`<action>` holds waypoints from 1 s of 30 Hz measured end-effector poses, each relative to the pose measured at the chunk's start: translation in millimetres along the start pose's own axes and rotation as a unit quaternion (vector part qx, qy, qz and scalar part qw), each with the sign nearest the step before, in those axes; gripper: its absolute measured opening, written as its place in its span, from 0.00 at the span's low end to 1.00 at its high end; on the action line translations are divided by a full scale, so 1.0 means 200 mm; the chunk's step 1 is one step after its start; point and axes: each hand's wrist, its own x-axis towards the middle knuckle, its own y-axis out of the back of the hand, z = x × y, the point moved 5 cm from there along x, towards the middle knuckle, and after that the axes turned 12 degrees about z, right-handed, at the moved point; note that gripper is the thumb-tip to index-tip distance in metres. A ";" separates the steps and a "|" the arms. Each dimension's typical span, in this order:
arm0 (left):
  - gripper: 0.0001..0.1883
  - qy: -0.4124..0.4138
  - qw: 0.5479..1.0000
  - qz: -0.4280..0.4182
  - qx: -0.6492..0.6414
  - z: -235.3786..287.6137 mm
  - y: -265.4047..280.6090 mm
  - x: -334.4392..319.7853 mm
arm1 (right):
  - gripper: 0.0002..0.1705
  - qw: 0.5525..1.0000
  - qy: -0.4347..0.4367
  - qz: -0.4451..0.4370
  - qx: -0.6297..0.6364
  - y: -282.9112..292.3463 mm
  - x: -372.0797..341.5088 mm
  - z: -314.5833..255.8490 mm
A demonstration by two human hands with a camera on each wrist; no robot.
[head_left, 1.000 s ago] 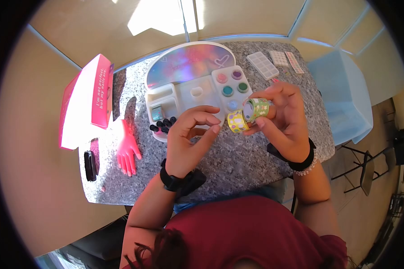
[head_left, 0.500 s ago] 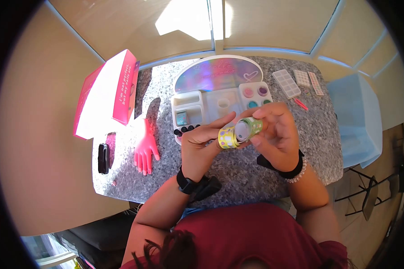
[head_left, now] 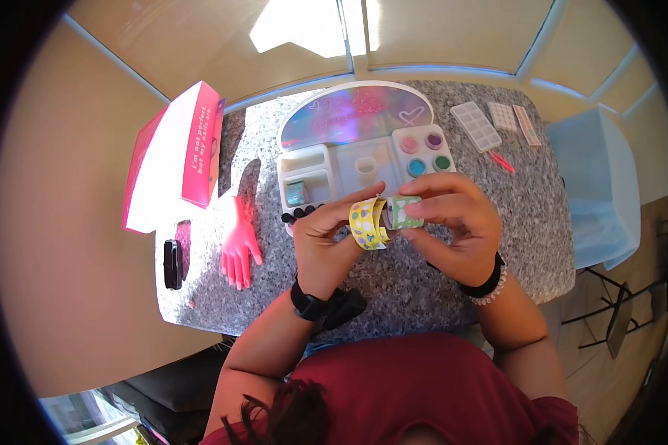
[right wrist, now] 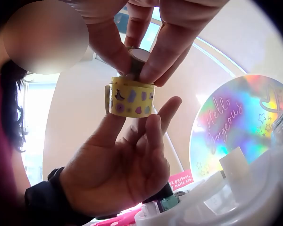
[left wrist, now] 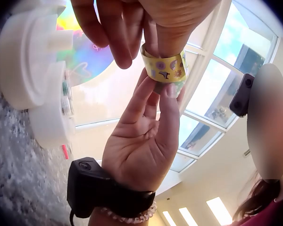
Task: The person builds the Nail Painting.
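In the head view, a yellow printed sticker roll [head_left: 365, 224] sits at the fingers of my left hand [head_left: 325, 248]. The thumb and a finger hold it, partly inside its ring, and a loose strip edge shows at its lower right. Close beside it, my right hand [head_left: 460, 233] pinches a green patterned sticker roll [head_left: 406, 213] between thumb and fingers. The right wrist view has the yellow roll [right wrist: 132, 101] upright on the left fingers, with the other roll just above it under the right fingertips. Both rolls are held above the table.
Behind the hands stands a white nail-kit tray [head_left: 308, 157] with colour pots, black-capped bottles and a shiny backboard [head_left: 356, 111]. To the left are a pink hand model [head_left: 240, 241], a pink box [head_left: 200, 148] and a black object [head_left: 172, 265]. A compartment case [head_left: 475, 126] lies at back right beside pink tweezers [head_left: 502, 162].
A second ago my right hand had both rolls and my left hand was apart from them. My left hand has come in and holds the yellow roll; the green one has turned sideways.
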 end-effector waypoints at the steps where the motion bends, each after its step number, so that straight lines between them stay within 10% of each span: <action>1: 0.19 0.004 1.000 0.000 -0.008 0.00 0.00 0.00 | 0.20 1.000 0.023 -0.003 -0.021 0.00 0.00 -0.01; 19: 0.18 0.110 0.975 -0.042 -0.186 0.04 -0.10 -0.03 | 0.34 0.966 0.085 -0.038 -0.241 -0.06 0.01 0.00; 23: 0.22 0.130 0.988 -0.052 -0.058 -0.02 -0.10 -0.04 | 0.42 0.950 0.140 -0.026 -0.277 -0.06 -0.02 0.02; 30: 0.18 0.173 0.976 -0.110 -0.070 -0.05 -0.08 -0.03 | 0.32 0.964 0.126 -0.072 -0.222 -0.07 0.01 0.02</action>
